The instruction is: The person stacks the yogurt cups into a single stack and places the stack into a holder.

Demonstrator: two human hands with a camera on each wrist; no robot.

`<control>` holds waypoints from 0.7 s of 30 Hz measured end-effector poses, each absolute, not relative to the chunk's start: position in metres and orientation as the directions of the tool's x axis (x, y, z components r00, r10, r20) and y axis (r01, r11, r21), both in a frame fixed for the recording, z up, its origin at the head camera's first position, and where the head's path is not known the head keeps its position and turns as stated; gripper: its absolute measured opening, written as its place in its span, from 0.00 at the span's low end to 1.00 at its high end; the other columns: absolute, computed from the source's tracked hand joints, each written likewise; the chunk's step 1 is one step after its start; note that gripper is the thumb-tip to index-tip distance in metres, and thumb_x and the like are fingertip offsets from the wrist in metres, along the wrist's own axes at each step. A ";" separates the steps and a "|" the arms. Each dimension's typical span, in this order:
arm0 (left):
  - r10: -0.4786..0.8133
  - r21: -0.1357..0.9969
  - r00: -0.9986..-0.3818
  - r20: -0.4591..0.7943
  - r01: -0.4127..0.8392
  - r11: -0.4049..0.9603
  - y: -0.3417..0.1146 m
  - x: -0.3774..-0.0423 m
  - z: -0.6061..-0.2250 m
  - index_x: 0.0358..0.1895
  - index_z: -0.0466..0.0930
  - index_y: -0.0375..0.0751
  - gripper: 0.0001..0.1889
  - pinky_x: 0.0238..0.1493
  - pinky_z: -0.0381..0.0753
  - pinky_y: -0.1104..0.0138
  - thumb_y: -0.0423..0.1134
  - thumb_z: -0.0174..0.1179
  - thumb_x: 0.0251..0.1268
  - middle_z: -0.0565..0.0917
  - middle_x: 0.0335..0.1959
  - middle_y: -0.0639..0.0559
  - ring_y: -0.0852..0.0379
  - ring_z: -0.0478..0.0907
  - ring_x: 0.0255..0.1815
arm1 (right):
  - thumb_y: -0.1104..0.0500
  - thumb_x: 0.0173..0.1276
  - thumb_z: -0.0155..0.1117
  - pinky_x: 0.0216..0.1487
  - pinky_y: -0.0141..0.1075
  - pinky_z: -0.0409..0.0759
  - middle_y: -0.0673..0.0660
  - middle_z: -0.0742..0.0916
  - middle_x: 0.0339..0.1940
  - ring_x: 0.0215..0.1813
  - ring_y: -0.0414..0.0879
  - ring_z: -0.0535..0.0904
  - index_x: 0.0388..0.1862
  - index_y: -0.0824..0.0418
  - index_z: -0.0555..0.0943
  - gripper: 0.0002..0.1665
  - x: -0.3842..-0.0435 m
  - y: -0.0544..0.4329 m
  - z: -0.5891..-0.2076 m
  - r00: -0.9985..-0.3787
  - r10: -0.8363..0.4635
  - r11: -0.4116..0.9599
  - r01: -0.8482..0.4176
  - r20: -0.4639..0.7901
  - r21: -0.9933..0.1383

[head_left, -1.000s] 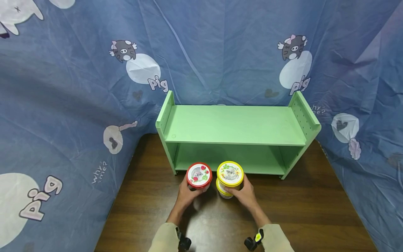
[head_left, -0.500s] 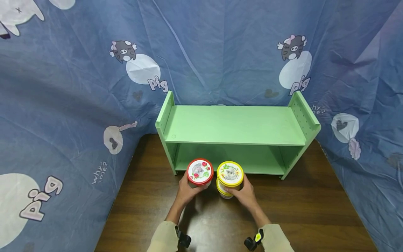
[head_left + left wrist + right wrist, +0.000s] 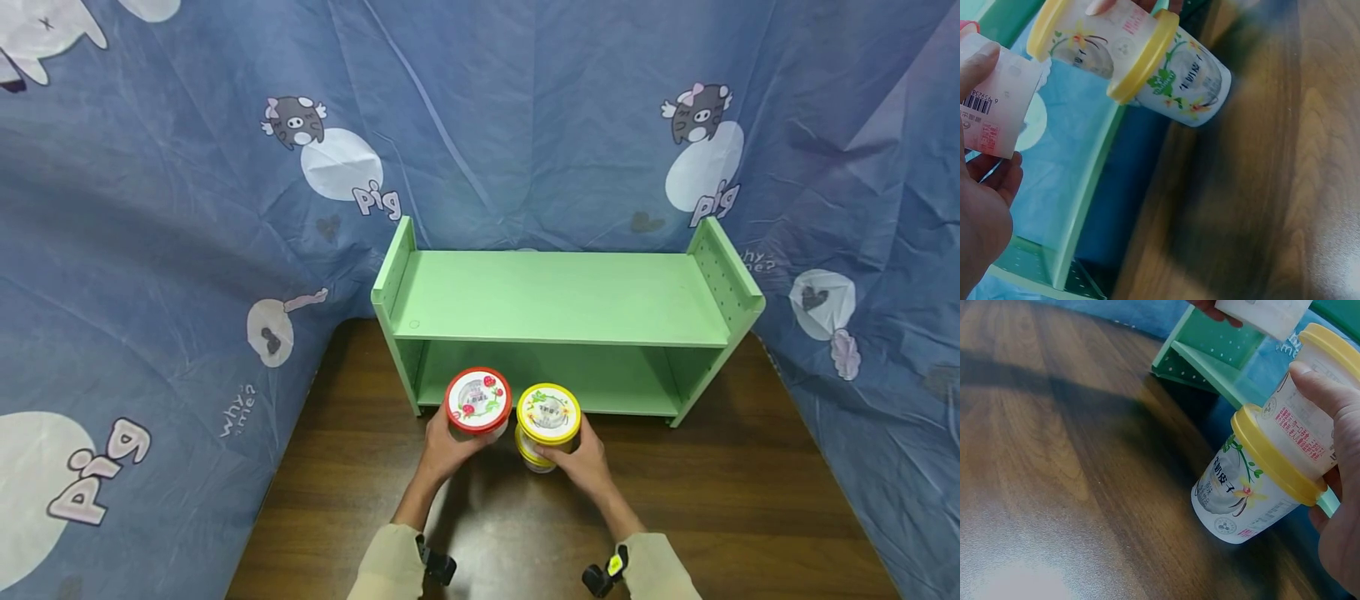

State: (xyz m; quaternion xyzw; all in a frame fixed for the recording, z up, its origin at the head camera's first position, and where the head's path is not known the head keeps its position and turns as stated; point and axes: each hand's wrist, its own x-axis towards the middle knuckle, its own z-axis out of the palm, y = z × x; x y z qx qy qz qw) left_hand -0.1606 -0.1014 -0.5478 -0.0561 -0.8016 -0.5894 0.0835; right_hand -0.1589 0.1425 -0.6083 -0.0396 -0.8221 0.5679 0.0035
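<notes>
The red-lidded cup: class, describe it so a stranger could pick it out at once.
Find the green shelf on the wooden table. In front of its lower opening, the left hand holds the red-lidded cup; only its lid is red with strawberries, its neighbours' yellow.

The head view looks down and forward from above, taking in the whole green shelf [image 3: 562, 321] and table [image 3: 720, 500]. Both wrist views sit close and low, tilted, and share the stacked yellow-lidded cups [image 3: 1147, 59] with it

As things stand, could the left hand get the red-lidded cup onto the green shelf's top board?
Probably yes: the left hand holds the red-lidded cup just before the green shelf, and nothing lies on its top board.
</notes>
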 end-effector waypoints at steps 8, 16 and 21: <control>0.022 0.926 -0.967 0.253 0.249 0.282 -0.104 -0.171 -0.561 0.70 0.69 0.39 0.49 0.70 0.70 0.47 0.37 0.81 0.37 0.82 0.61 0.42 0.49 0.77 0.63 | 0.54 0.49 0.82 0.73 0.57 0.67 0.63 0.80 0.66 0.70 0.58 0.73 0.73 0.59 0.66 0.53 -0.159 0.143 -0.608 -0.997 0.068 0.336 0.067 -0.047 -0.939; 0.037 0.916 -0.965 0.258 0.257 0.309 -0.101 -0.169 -0.554 0.69 0.71 0.40 0.47 0.68 0.74 0.51 0.39 0.82 0.38 0.83 0.61 0.44 0.50 0.78 0.63 | 0.54 0.49 0.82 0.72 0.57 0.67 0.63 0.79 0.66 0.71 0.58 0.72 0.73 0.59 0.65 0.54 -0.158 0.144 -0.608 -0.997 0.053 0.328 0.072 -0.058 -0.942; 0.055 0.907 -0.961 0.270 0.273 0.321 -0.098 -0.170 -0.550 0.69 0.71 0.41 0.46 0.66 0.76 0.52 0.40 0.82 0.40 0.83 0.61 0.44 0.51 0.78 0.62 | 0.54 0.50 0.82 0.74 0.58 0.66 0.63 0.79 0.67 0.72 0.58 0.71 0.74 0.59 0.65 0.54 -0.158 0.144 -0.609 -0.997 0.046 0.324 0.070 -0.058 -0.943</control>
